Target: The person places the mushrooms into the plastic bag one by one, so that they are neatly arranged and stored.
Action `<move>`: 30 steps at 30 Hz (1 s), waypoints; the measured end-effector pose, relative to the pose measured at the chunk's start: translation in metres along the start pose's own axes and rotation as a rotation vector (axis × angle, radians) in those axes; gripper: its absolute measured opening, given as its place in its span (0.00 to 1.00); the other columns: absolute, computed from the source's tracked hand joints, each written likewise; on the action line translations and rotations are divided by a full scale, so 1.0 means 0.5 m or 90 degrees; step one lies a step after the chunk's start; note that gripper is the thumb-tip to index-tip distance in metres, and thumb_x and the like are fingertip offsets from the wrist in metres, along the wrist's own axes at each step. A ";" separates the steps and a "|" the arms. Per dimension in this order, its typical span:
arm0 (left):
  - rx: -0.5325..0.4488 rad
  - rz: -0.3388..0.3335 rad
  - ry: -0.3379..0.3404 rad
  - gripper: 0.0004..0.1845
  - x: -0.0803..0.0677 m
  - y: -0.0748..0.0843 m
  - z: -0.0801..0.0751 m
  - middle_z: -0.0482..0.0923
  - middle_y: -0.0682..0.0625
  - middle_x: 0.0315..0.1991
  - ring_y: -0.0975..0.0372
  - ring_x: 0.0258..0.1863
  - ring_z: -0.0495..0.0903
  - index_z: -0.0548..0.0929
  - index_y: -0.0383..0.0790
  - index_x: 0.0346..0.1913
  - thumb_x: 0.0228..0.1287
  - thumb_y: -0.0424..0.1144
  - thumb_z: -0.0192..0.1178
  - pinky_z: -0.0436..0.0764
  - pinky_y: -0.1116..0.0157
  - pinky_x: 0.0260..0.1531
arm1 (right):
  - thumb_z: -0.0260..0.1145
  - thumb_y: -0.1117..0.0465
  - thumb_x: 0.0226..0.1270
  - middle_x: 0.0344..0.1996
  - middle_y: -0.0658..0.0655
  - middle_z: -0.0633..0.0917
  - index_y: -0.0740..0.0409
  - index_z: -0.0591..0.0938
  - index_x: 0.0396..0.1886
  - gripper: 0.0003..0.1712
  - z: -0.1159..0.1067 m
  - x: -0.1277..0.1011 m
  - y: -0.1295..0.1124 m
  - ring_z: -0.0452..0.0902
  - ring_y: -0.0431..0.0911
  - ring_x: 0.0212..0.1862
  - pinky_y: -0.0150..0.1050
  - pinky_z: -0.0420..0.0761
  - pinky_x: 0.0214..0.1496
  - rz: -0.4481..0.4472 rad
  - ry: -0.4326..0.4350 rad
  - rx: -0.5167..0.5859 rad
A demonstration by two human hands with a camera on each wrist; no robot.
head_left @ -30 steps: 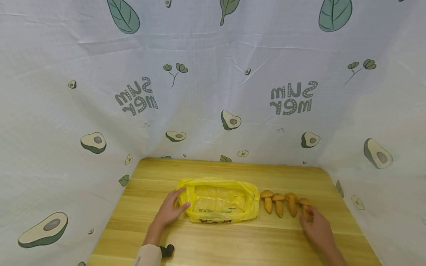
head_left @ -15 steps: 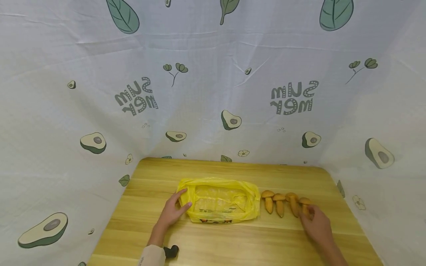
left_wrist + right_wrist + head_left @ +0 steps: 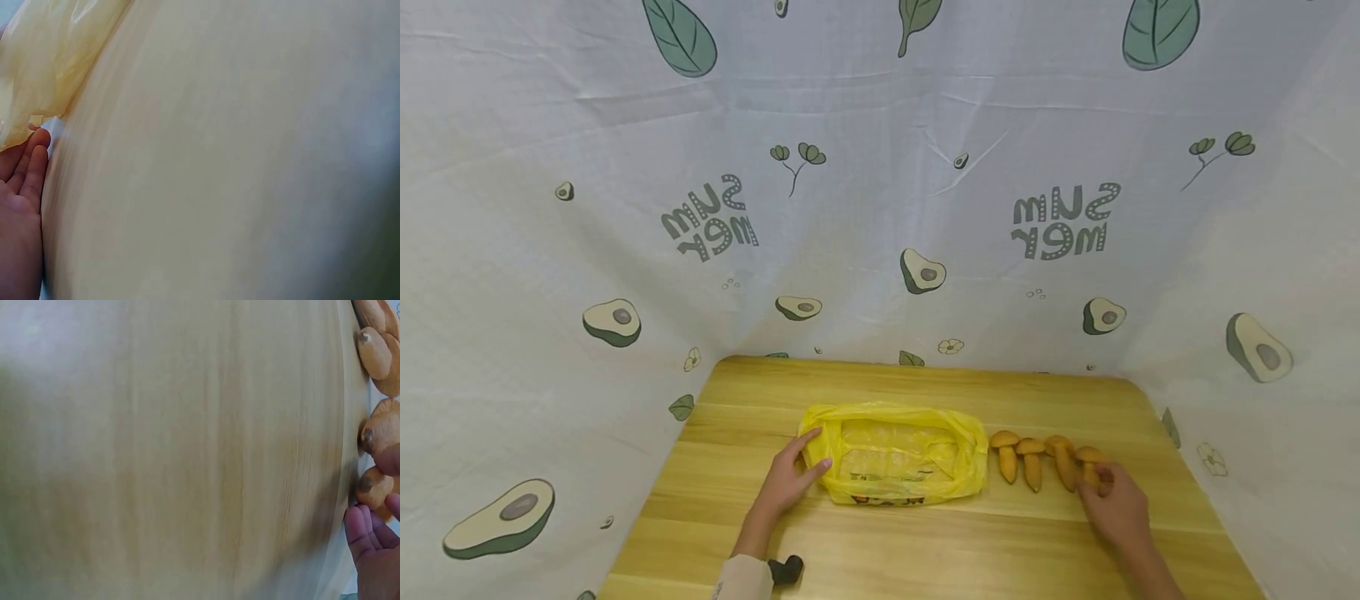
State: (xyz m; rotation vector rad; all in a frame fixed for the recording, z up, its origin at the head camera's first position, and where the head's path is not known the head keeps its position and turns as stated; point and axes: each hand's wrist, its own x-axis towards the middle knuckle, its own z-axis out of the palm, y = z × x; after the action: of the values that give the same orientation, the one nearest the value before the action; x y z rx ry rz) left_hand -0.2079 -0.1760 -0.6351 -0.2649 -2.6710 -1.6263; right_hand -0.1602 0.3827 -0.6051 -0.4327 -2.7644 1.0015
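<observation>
A yellow plastic bag (image 3: 973, 458) lies on the table with its wide mouth facing up. My left hand (image 3: 784, 485) rests at the bag's left end, thumb and fingers spread against the film. In the left wrist view its fingertips (image 3: 41, 137) touch the bag's lower edge. To the right of the bag, several orange-brown mushrooms lie in a row, caps away from me. My right hand (image 3: 1118, 510) pinches the stem of the rightmost mushroom (image 3: 1088, 455) between thumb and fingers; the right wrist view shows that mushroom's stem end (image 3: 373, 487) between them.
Among the other mushrooms, one (image 3: 1004, 454) lies close by the bag's right end. All rest on a wood-grain table (image 3: 925, 558). A white curtain (image 3: 850, 208) printed with avocados and leaves hangs around the table. By the left wrist is a small black object (image 3: 787, 571).
My right hand's fingers have closed in slightly on the rightmost mushroom, and the mushroom beside it has tilted a little. My left hand has shifted slightly rightward at the bag.
</observation>
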 end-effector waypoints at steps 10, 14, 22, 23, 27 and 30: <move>-0.008 0.013 -0.001 0.38 -0.001 0.003 -0.002 0.63 0.41 0.78 0.43 0.79 0.60 0.70 0.49 0.76 0.66 0.53 0.70 0.63 0.44 0.75 | 0.70 0.57 0.67 0.44 0.72 0.86 0.69 0.76 0.57 0.25 -0.004 -0.009 0.003 0.81 0.41 0.36 0.28 0.78 0.30 0.013 0.017 0.011; -0.015 0.012 -0.005 0.39 -0.004 0.004 -0.002 0.62 0.41 0.79 0.43 0.79 0.59 0.69 0.49 0.77 0.66 0.53 0.70 0.63 0.44 0.75 | 0.70 0.56 0.67 0.46 0.71 0.85 0.69 0.77 0.58 0.27 -0.009 -0.012 -0.002 0.75 0.31 0.34 0.28 0.78 0.31 0.011 0.017 0.012; -0.024 0.010 -0.003 0.39 -0.007 0.002 -0.002 0.62 0.41 0.79 0.43 0.79 0.59 0.68 0.50 0.77 0.67 0.53 0.70 0.64 0.43 0.75 | 0.72 0.56 0.66 0.50 0.73 0.84 0.69 0.79 0.57 0.27 -0.013 -0.020 -0.028 0.68 0.20 0.32 0.26 0.76 0.32 -0.031 0.029 0.028; -0.024 0.011 -0.003 0.39 -0.007 0.001 -0.002 0.62 0.41 0.79 0.43 0.79 0.60 0.68 0.50 0.77 0.67 0.53 0.70 0.64 0.44 0.75 | 0.72 0.56 0.66 0.51 0.73 0.84 0.69 0.79 0.57 0.27 -0.012 -0.020 -0.031 0.68 0.19 0.32 0.26 0.76 0.32 -0.036 0.029 0.029; -0.023 0.015 0.000 0.39 -0.006 -0.001 -0.002 0.62 0.42 0.79 0.44 0.78 0.61 0.68 0.50 0.77 0.66 0.52 0.70 0.66 0.45 0.74 | 0.72 0.55 0.67 0.52 0.73 0.84 0.69 0.79 0.58 0.27 -0.009 -0.020 -0.044 0.69 0.19 0.32 0.26 0.76 0.32 -0.042 0.025 0.022; -0.026 0.017 0.000 0.39 -0.006 -0.002 -0.002 0.62 0.42 0.79 0.45 0.78 0.62 0.68 0.50 0.77 0.66 0.52 0.70 0.66 0.45 0.74 | 0.72 0.54 0.68 0.54 0.72 0.84 0.69 0.78 0.58 0.28 -0.008 -0.019 -0.057 0.70 0.20 0.32 0.27 0.77 0.33 -0.046 0.018 0.021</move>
State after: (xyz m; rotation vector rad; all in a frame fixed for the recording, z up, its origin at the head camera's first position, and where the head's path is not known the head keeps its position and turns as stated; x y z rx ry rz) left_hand -0.2052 -0.1775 -0.6357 -0.2995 -2.6251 -1.6757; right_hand -0.1562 0.3608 -0.5842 -0.3377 -2.7134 1.0132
